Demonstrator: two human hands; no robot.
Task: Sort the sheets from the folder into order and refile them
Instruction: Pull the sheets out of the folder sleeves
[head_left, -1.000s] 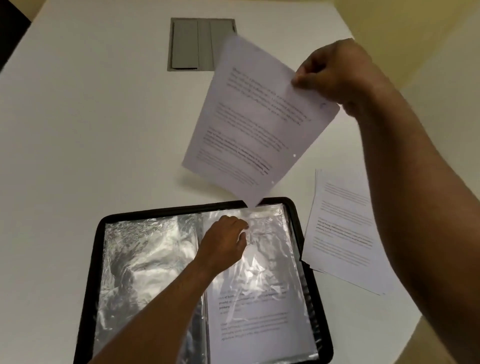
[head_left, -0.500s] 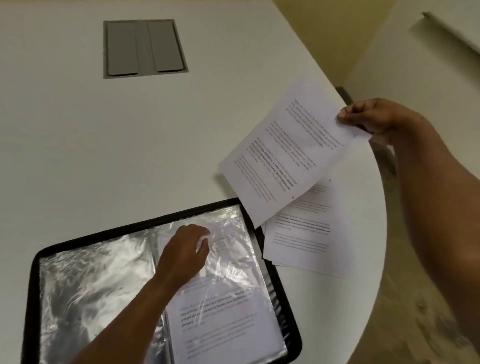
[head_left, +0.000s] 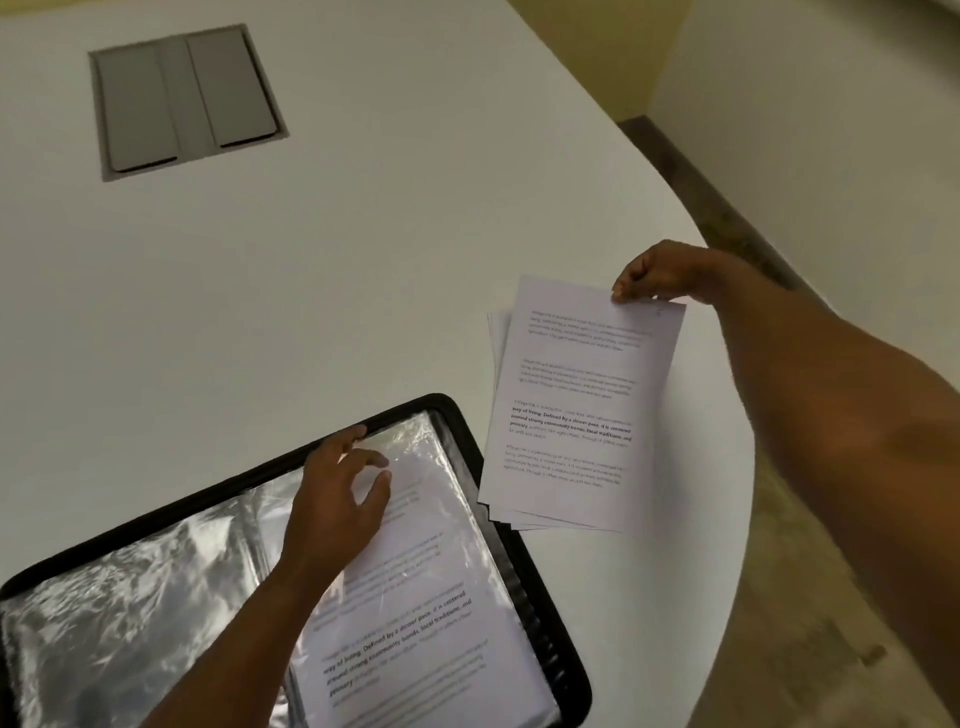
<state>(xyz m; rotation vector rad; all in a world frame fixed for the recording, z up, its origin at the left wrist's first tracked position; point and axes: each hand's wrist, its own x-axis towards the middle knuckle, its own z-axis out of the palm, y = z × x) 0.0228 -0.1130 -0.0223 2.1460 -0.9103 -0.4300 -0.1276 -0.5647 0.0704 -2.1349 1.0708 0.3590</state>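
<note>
Since half a second ago, the printed sheet (head_left: 582, 400) in my right hand (head_left: 660, 273) has come down from the air and now lies on top of the loose pile of sheets (head_left: 497, 332) on the white table (head_left: 363, 249), just to the right of the folder (head_left: 524, 561). My right hand still pinches the far right corner of this sheet between thumb and fingers, and the hand is at the rounded edge of the table. The sheets under it show only as thin edges on the left side and at the near end, and the pile's near left corner reaches the black border of the folder. My left hand (head_left: 337, 499) stays on the open folder, on the right-hand page near its far edge; the fingers are loosely bent and spread over the clear plastic sleeve (head_left: 447, 571), and I cannot tell if they pinch the plastic or only rest on it. Inside this sleeve I see a printed sheet with some bold lines. On the left-hand page there is only shiny, wrinkled plastic (head_left: 130, 623). Far on the table, a grey hatch with two flaps (head_left: 187, 98) is set into the surface.
</note>
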